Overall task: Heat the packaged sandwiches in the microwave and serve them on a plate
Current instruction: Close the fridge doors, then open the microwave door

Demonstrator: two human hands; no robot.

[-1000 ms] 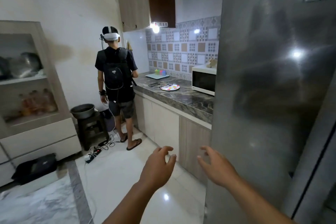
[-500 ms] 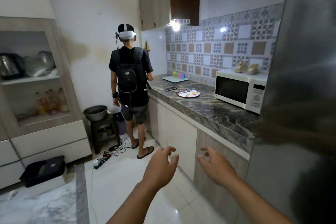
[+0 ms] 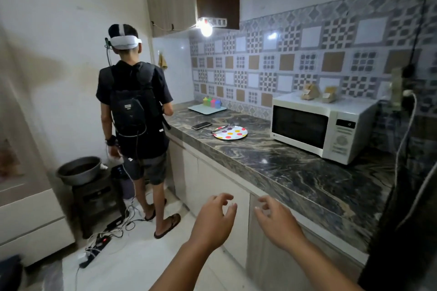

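Packaged sandwiches [image 3: 319, 94]: two brown wedge-shaped packs, side by side on top of the microwave, toward its back edge. Wrapping looks unopened, though too small to be sure. Neither is touched.

Microwave [image 3: 324, 126]: white, standing on the table against the tiled wall; door closed, window dark, control panel on its right side. Nothing can be made out inside.

Plate [image 3: 230, 133]: white with coloured dots, flat on the table to the left of the microwave, well apart from it. No food on it. Slim utensils [image 3: 220, 128], possibly tongs or pens, lie across its left rim.

Left hand [image 3: 212, 220] and right hand [image 3: 277, 224]: both held out in the air in front of the cabinet doors below the table, nearer the camera than the microwave. Fingers loosely curled and spread; both grasp nothing and touch nothing.

Progress, judged: nothing done. Left to do: take the packs down, open the door, heat them, unwrap, set them on the plate.

Other items, left of the microwave: a phone [image 3: 201, 125] beyond the plate; a pale tray [image 3: 207, 108] with small coloured containers further along; a second person [image 3: 134, 111] with headset and backpack at the far end of the table [image 3: 295, 172], back turned.
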